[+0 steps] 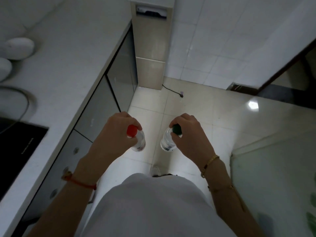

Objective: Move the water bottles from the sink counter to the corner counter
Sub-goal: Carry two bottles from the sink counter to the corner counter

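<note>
My left hand (116,134) grips a clear water bottle with a red cap (139,142) by its neck. The bottle hangs upright over the tiled floor. My right hand (189,134) grips a second clear water bottle with a dark green cap (166,142) the same way, a little to the right of the first. Both bottles hang in front of my body, apart from each other and clear of the counter.
A long white counter (68,79) runs along the left, with grey cabinet doors (102,103) below. On it are a black cooktop (15,151) and white rounded objects (19,47). A beige pillar (150,48) stands ahead. A glass surface (273,185) lies at right.
</note>
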